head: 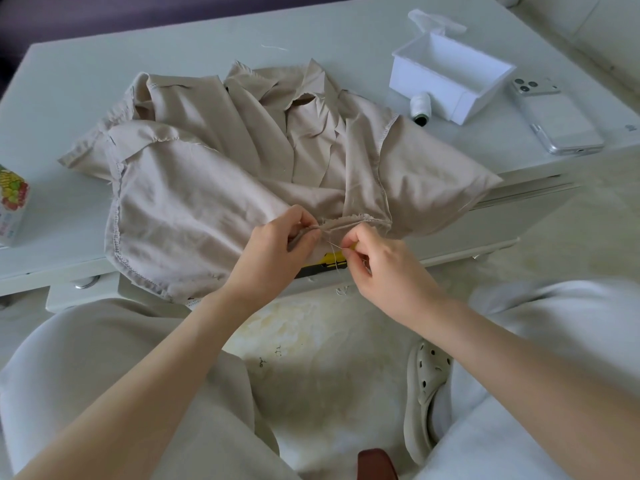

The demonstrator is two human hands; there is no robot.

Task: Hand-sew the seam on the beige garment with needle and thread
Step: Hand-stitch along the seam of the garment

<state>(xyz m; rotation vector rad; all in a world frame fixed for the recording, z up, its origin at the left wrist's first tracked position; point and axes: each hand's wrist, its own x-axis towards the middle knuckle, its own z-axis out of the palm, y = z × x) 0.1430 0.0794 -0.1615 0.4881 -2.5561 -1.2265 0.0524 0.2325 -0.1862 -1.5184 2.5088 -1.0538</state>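
Starting nearest: a shoe (426, 393) on the floor between the knees, not involved.

Above it is the right hand (377, 263). Fingers are curled, with thumb and forefinger pinched tight at the tip. A thin thread (334, 259) runs into that pinch from the cloth. Presumably the needle is in there too, but it is too small to make out.

The left hand (277, 249) sits just beside it, fingers curled, thumb and forefinger pinching the raw edge of the seam (346, 223) and holding it up off the table (86, 64).

Key relation: the seam's long axis runs left to right, from the left pinch out to the fold on the right. The right fingertips sit just below that line on the near side, close to the left pinch. So the right hand is the nearer one for the stitch. My guess is the next move goes up and away through the edge, or pulls the thread taut toward the body.

A yellow-and-black object (327, 262) pokes out under the cloth, behind the thread.

The beige garment (207, 174) lies crumpled over the front edge of the table, inside out, seams showing.

Farther back on the right are a spool (420, 107), a white box (450, 77) and a phone (554, 121), all well apart from the hands. A printed carton (12, 199) sits at the far left.
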